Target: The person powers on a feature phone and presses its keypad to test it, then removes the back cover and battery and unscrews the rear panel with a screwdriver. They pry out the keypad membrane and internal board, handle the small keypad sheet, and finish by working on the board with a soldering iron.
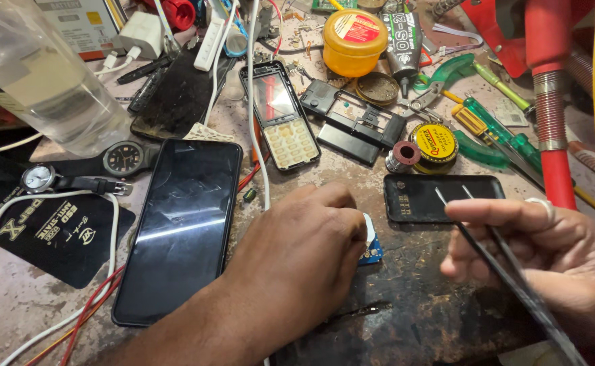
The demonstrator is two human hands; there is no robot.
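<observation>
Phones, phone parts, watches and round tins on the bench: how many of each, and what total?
Smartphones, screen dark: 1
Keypad phones, opened: 1
Loose black phone covers and frames: 2
Wristwatches: 2
Round yellow tins or jars: 2
Total: 8

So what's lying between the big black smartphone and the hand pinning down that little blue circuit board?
In the head view, only bare, stained bench surface separates the smartphone from the left hand on the blue board; a white cable ends just above.
</observation>
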